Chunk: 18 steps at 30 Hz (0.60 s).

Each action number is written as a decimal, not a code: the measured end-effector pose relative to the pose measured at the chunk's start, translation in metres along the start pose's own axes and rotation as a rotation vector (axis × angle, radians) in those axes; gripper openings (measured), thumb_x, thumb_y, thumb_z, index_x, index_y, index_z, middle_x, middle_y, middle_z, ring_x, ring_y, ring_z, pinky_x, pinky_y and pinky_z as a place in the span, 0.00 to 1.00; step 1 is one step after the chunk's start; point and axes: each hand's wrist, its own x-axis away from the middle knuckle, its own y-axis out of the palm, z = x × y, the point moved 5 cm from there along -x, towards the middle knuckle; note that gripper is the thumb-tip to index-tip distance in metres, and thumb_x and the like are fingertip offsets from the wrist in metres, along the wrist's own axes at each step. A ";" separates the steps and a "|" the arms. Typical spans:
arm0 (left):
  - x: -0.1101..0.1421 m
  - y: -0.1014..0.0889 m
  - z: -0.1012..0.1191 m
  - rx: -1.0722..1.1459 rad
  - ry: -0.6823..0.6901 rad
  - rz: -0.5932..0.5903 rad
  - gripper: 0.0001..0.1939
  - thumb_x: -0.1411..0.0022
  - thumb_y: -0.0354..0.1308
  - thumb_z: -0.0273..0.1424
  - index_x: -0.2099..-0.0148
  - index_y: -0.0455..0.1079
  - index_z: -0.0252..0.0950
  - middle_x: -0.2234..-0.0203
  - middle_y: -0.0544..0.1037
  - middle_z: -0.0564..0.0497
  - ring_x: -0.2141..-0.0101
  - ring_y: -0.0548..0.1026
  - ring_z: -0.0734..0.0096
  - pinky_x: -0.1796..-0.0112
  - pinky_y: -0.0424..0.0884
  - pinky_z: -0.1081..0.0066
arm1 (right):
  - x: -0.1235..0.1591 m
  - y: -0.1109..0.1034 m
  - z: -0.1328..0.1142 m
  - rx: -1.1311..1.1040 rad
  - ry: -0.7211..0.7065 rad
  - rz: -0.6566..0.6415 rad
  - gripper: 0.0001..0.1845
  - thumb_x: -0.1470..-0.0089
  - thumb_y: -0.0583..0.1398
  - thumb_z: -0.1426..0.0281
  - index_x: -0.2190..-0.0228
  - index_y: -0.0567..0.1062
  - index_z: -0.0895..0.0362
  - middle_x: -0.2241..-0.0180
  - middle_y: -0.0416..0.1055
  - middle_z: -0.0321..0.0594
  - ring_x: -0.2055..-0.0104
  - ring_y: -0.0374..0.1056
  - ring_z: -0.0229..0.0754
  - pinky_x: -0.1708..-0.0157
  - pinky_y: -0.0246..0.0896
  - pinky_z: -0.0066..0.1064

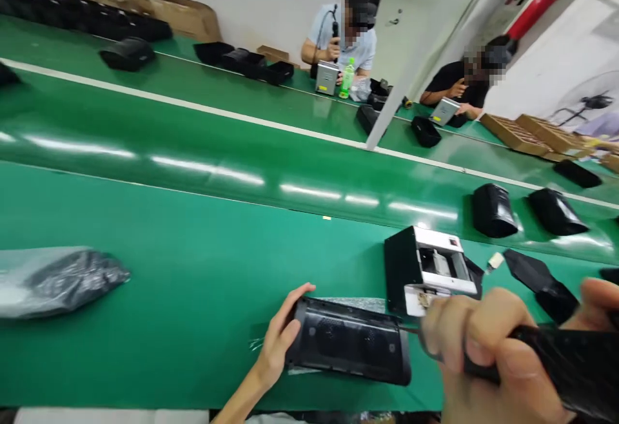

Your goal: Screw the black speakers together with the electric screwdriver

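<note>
My left hand [279, 340] grips the left end of a black plastic casing [351, 340], its thumb on top and fingers along the far side. The casing lies flat on a clear plastic sheet or bag [362, 303]. My right hand [488, 340], large and blurred at the lower right, is wrapped around a black electric screwdriver [570, 363]. Its thin shaft points left and meets the casing's far right corner; whether it sits in a screw is too small to tell. More fingers [599, 295] show at the right edge; whose they are I cannot tell.
Behind the casing stands a black-and-white screw feeder [435, 263]. Black parts [536, 276] lie right of it; a plastic-wrapped bundle [72, 282] lies left. Black housings [493, 210] stand on the green belt [217, 147]. Two people [348, 31] work across it.
</note>
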 end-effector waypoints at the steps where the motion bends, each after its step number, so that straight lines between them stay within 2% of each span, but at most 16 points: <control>1: 0.000 0.000 0.000 0.001 -0.003 0.000 0.35 0.22 0.57 0.59 0.27 0.76 0.43 0.29 0.79 0.43 0.29 0.74 0.42 0.27 0.67 0.51 | -0.005 0.024 0.004 -0.061 0.006 -0.045 0.07 0.26 0.66 0.65 0.61 0.78 0.47 0.78 0.68 0.27 0.85 0.60 0.36 0.82 0.66 0.34; 2: 0.001 0.001 0.000 0.003 -0.004 0.000 0.35 0.21 0.57 0.58 0.26 0.75 0.43 0.29 0.78 0.43 0.29 0.74 0.43 0.27 0.68 0.51 | -0.009 0.045 0.010 -0.114 0.010 -0.065 0.05 0.26 0.66 0.67 0.52 0.79 0.44 0.76 0.70 0.25 0.84 0.62 0.36 0.81 0.68 0.33; 4: 0.001 0.003 0.001 0.018 -0.001 -0.011 0.36 0.21 0.57 0.59 0.24 0.73 0.43 0.29 0.78 0.42 0.29 0.74 0.42 0.28 0.69 0.50 | -0.014 0.077 0.024 -0.175 0.026 -0.071 0.25 0.27 0.67 0.71 0.37 0.72 0.36 0.74 0.72 0.22 0.83 0.64 0.35 0.79 0.70 0.31; 5: 0.002 0.005 0.001 0.029 0.003 -0.018 0.37 0.21 0.57 0.59 0.24 0.72 0.43 0.29 0.78 0.41 0.29 0.74 0.42 0.28 0.69 0.49 | -0.016 0.089 0.031 -0.186 0.033 -0.090 0.29 0.28 0.68 0.71 0.34 0.69 0.35 0.74 0.72 0.21 0.83 0.64 0.35 0.79 0.71 0.30; 7: 0.002 0.008 0.003 0.051 0.013 -0.032 0.38 0.22 0.57 0.60 0.24 0.72 0.41 0.30 0.78 0.40 0.29 0.74 0.40 0.28 0.68 0.48 | -0.017 0.102 0.041 -0.189 0.041 -0.099 0.28 0.28 0.69 0.69 0.34 0.70 0.36 0.74 0.72 0.21 0.84 0.63 0.34 0.80 0.70 0.29; 13: 0.002 0.007 0.009 0.081 0.021 -0.049 0.36 0.21 0.57 0.59 0.25 0.73 0.43 0.29 0.77 0.40 0.28 0.71 0.40 0.27 0.65 0.47 | -0.011 0.104 0.047 -0.164 0.053 -0.084 0.33 0.31 0.67 0.76 0.33 0.69 0.37 0.74 0.74 0.21 0.84 0.63 0.35 0.79 0.70 0.31; 18: 0.001 0.012 0.006 0.120 0.016 -0.068 0.35 0.21 0.57 0.59 0.25 0.73 0.44 0.30 0.77 0.41 0.28 0.70 0.40 0.27 0.64 0.47 | -0.007 0.101 0.052 -0.106 0.063 -0.115 0.32 0.30 0.64 0.78 0.33 0.70 0.38 0.74 0.72 0.23 0.82 0.64 0.36 0.77 0.70 0.32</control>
